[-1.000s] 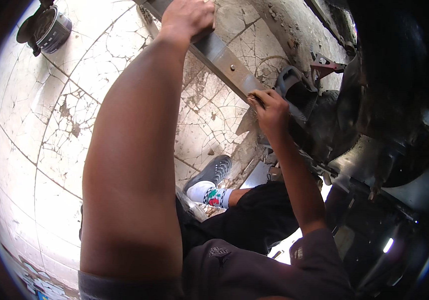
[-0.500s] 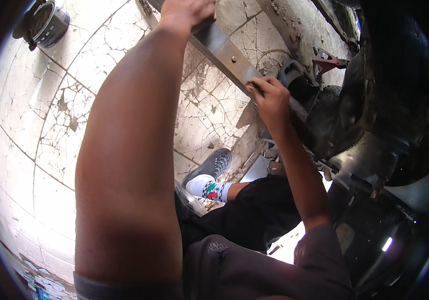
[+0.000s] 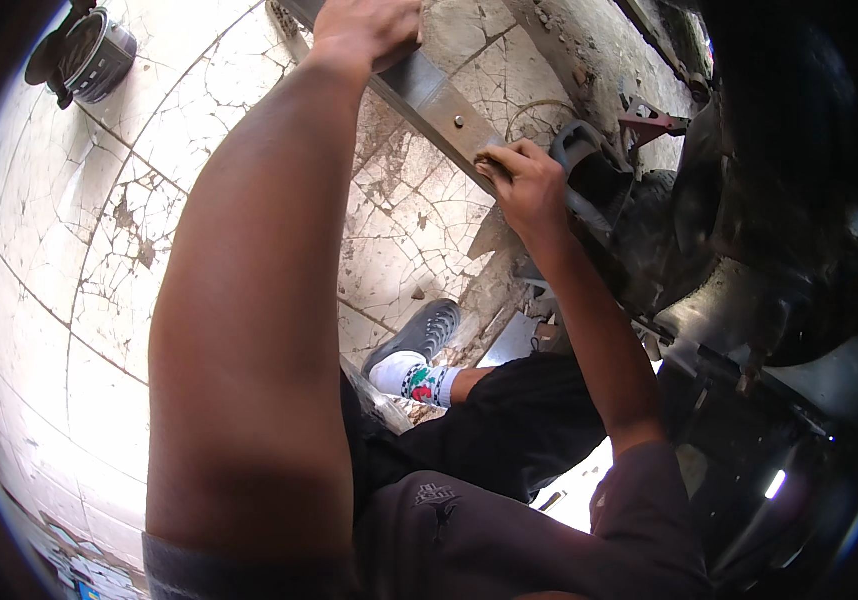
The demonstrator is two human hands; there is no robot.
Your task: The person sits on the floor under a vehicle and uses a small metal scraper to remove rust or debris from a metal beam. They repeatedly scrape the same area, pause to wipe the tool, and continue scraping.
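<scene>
A long grey metal bar (image 3: 436, 100) slants from the top edge down to the right. A small bright round spot, a hole or a stud, shows near its lower end. My left hand (image 3: 369, 30) is closed over the bar's upper part, its fingers partly cut off by the frame edge. At the lower end, my right hand (image 3: 527, 182) pinches the bar's edge, fingers curled and thumb against it. Whether something small and dark lies under the right fingertips, I cannot tell.
A black bucket (image 3: 101, 62) stands at the upper left on the cracked tile floor (image 3: 119, 290). Beyond my right hand are a grey-and-black cased object (image 3: 594, 165), a red bracket (image 3: 652, 122) and dark machinery parts (image 3: 789, 300). My foot in a grey shoe (image 3: 414, 335) is below.
Both hands and the bar have shifted slightly left, the right hand a little more than the left. Both grips stay closed.
</scene>
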